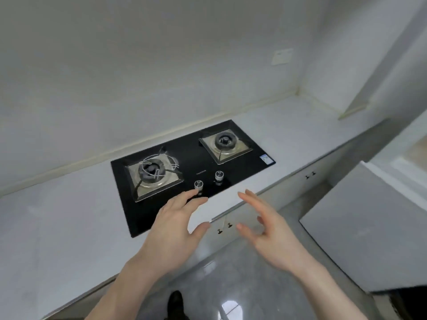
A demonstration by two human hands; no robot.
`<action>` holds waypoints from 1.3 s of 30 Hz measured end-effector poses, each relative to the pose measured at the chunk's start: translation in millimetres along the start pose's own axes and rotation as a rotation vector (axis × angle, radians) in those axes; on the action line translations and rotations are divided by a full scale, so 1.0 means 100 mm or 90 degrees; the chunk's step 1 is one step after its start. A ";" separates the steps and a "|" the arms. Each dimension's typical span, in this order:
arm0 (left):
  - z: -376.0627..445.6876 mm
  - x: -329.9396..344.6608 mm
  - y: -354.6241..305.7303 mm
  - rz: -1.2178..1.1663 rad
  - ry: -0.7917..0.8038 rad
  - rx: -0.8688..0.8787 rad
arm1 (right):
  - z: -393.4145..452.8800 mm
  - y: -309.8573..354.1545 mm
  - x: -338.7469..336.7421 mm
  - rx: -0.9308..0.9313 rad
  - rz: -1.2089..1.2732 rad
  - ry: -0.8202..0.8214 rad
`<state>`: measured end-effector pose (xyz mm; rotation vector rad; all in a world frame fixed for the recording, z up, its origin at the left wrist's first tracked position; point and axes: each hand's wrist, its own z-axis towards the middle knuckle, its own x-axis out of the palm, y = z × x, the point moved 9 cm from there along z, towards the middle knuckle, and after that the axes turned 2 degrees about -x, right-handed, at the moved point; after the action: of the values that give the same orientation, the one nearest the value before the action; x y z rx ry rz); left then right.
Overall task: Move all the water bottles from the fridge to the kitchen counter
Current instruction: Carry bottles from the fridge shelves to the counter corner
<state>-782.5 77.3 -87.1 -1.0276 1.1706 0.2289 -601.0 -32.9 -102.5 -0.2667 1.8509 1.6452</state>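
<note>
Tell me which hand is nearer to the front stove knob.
Left. The left hand has its fingertips right beside the front stove knob, just below it. The right hand hovers farther right, over the counter edge, apart from the knob.

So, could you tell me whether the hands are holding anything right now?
Empty: left hand and right hand hover open, fingers spread, no bottle visible.

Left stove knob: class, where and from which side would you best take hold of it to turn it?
Pinch the left knob round its upright metal sides, coming from above and the counter's front edge. It is a short round cylinder standing up from the stove glass, nearest the open left hand.
</note>
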 end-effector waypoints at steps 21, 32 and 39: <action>1.93 1.67 -3.00 -0.043 0.295 0.521 | -1.15 -1.31 -2.54 0.325 -0.065 -0.514; 1.81 2.48 -4.65 -0.058 0.387 0.716 | -2.19 -1.61 -3.35 0.432 -0.087 -0.704; 1.68 2.91 -5.71 -0.092 0.396 0.761 | -2.64 -2.01 -4.15 0.428 -0.082 -0.753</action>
<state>-189.4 -208.7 -17.4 -0.0785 1.4466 -0.8856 -255.9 -429.0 -24.2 0.7138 1.2459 0.6740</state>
